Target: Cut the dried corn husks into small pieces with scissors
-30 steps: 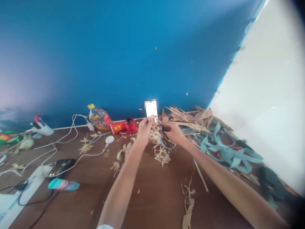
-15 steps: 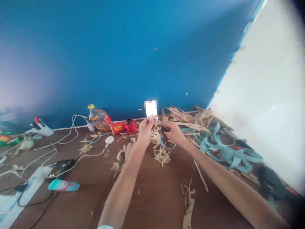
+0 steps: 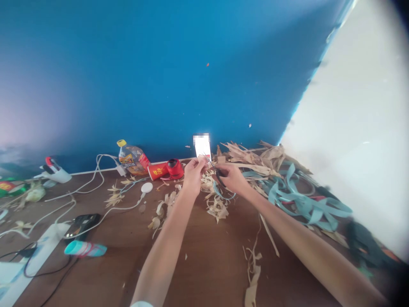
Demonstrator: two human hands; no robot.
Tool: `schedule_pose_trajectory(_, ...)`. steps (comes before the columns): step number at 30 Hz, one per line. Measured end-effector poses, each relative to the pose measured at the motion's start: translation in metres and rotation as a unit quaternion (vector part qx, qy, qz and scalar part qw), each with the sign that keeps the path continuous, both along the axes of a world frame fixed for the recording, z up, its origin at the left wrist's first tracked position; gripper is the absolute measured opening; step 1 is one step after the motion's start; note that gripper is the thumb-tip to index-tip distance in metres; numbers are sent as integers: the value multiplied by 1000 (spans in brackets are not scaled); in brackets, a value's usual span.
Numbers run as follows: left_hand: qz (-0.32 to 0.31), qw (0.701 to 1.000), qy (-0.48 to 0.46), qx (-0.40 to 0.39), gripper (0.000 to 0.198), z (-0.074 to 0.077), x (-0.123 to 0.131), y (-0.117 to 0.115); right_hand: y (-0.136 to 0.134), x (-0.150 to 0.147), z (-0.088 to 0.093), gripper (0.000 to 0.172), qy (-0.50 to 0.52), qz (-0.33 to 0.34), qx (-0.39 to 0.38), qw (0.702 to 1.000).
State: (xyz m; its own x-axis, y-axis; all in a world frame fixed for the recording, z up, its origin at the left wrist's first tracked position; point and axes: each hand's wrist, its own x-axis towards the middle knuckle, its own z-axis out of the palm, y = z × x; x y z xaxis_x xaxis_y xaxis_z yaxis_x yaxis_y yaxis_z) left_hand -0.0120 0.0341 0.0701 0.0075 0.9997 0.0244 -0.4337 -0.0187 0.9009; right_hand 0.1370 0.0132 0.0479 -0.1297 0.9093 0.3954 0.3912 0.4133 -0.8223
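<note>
In the head view, both my hands are close together near the back of the brown table. My right hand (image 3: 234,178) grips dark-handled scissors (image 3: 220,175), their blades pointing up and left toward my left fingertips. With thumb and fingers pinched together, my left hand (image 3: 192,174) holds something too small to make out. Just behind the hands stands a bright white screen-like panel (image 3: 203,147), partly blurred. Below and between the hands lie curled pale husk scraps (image 3: 218,209). A heap of dry husk strips (image 3: 255,158) lies right of the scissors.
Teal ribbon (image 3: 300,204) is tangled at the right. Left of my hands are a red cup (image 3: 158,171), a plastic bottle (image 3: 131,160) with a yellow cap, and white cables (image 3: 124,208). A light-blue cup (image 3: 86,248) lies at the lower left beside a power strip (image 3: 38,258). A blue wall (image 3: 166,85) rises behind.
My left hand and forearm have shifted very slightly left. My right hand and the scissors stay almost where they were.
</note>
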Motion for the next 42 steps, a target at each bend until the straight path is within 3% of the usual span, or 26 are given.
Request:
schedule_pose_trajectory(19,26,995,90,43,35,-4,-4,4,1,0,-3,23,-28,-5,12,1000)
schedule_pose_trajectory(33,-38,992,112,40,30,-2,-5,1,3,2,-6,19,-29,-5,15,999)
schedule_pose_trajectory(42,-34,992,115,25,33,-1,-8,3,2,4,-3,25,-26,16,-4,1000)
